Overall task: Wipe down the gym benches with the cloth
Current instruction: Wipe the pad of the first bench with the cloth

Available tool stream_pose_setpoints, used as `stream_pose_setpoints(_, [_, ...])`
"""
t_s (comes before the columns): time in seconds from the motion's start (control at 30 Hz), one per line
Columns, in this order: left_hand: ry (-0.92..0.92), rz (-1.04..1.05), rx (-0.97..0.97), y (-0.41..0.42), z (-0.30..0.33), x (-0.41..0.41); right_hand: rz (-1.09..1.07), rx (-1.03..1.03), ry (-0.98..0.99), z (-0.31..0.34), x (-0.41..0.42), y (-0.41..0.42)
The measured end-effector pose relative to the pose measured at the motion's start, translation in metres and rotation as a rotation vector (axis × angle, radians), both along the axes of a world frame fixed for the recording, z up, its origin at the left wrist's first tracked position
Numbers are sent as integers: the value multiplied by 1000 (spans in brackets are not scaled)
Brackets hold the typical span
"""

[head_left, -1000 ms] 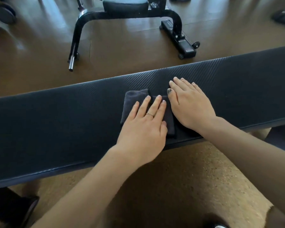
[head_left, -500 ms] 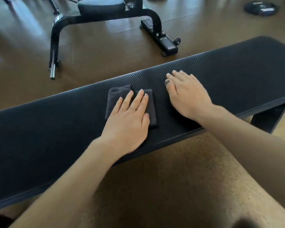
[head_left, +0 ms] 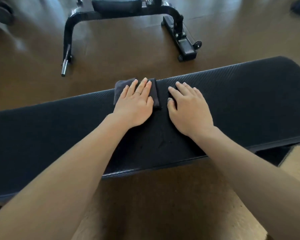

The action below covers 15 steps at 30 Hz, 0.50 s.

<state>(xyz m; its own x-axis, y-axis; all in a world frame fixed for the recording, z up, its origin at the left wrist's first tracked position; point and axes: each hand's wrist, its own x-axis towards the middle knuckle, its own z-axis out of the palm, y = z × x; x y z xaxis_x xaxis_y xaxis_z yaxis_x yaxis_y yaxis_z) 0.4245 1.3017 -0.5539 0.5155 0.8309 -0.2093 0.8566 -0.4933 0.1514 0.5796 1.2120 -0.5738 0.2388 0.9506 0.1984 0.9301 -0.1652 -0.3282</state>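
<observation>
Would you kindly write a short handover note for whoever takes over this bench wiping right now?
Left hand: flat, palm down on the folded dark cloth, pressing it at the far edge of the long bench.
Right hand: flat on the bare pad beside the cloth, holding nothing.
Done: cannot tell which areas are wiped; faint smears show near the front edge.
Left: the rest of this pad, then the bench behind.

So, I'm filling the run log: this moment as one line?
left hand: flat on folded cloth at far edge | right hand: flat on bare bench pad | second bench: unattended
</observation>
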Motion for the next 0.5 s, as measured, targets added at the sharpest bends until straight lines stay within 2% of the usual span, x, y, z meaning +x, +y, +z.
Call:
stream_pose_setpoints(0.17, [-55, 35, 1, -66, 3, -17, 62, 20, -28, 0, 7, 1])
stream_pose_setpoints(0.27, [0, 41, 39, -108, 2, -27, 136, 29, -95, 0, 25, 7])
stream_pose_setpoints(0.5, [7, 104, 20, -87, 3, -17, 150, 44, -169, -2, 23, 10])
